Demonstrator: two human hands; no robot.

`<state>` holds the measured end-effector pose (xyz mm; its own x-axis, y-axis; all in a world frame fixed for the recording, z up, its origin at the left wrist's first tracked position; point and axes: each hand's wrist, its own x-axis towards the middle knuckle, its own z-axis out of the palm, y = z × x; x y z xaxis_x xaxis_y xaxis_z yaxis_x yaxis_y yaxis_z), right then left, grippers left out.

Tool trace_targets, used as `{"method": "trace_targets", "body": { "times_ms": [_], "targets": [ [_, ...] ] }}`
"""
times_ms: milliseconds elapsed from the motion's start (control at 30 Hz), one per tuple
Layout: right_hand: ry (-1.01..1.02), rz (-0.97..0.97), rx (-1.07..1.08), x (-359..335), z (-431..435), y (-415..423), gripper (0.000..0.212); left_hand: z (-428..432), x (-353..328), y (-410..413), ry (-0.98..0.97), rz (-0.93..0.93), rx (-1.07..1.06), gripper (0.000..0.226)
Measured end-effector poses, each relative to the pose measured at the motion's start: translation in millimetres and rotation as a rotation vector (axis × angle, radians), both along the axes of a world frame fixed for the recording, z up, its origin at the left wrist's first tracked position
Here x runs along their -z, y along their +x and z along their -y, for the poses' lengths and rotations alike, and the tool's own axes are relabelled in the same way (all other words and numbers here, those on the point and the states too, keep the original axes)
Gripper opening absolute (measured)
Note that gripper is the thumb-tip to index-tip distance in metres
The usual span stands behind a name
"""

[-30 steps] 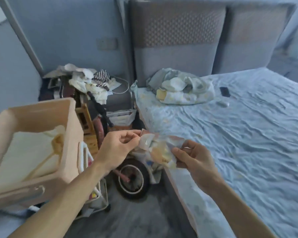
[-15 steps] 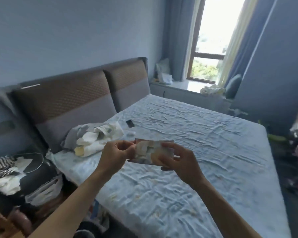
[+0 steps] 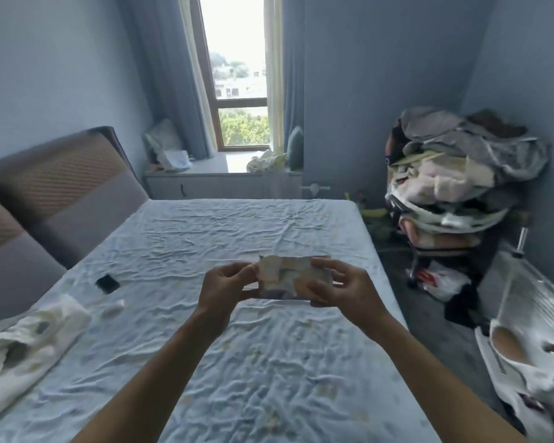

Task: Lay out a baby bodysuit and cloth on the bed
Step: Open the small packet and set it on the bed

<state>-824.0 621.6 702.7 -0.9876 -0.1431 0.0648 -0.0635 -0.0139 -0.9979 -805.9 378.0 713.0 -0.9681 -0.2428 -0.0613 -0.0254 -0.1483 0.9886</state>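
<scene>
We've got a small folded bundle [image 3: 285, 276] held up over the bed [image 3: 237, 362], roughly above the middle and not touching the sheet. It's pale fabric, cream with yellowish and grey-blue patches. Honestly we can't tell if it's the bodysuit or the cloth, since it's folded tight and a bit blurry.

Our left hand [image 3: 227, 289] pinches the bundle's left edge between thumb and fingers. Our right hand [image 3: 339, 289] grips the right end, fingers curled round it. Both bare forearms reach in from the bottom of the view.

The bed has a wrinkly light blue sheet with faint little prints. On its left side, near the headboard [image 3: 61, 187], there's a rumpled whitish pile [image 3: 29, 340]. A small white object [image 3: 112, 310] lies just past the pile, and a flat black thing [image 3: 107, 283] sits a bit further on.

Past the far end of the bed is a window [image 3: 237, 75] with curtains either side, with a few soft things on the ledge below it. Against the right wall there's a big heap [image 3: 454, 174] of clothes piled on some frame we can't make out, and a white bag [image 3: 442, 282] sits on the floor near it.
</scene>
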Motion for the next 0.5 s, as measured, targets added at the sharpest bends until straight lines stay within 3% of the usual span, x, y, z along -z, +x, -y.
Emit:
{"method": "trace_targets", "body": {
  "times_ms": [267,500],
  "targets": [
    [0.020,0.074,0.053,133.6,-51.3,-136.0,0.039,-54.2,142.3,-163.6,0.022,0.095,0.069,0.011],
    [0.089,0.187,0.124,338.7,-65.8,-203.8,0.042,-71.8,346.8,-249.2,0.010,0.193,0.112,0.010]
  ]
}}
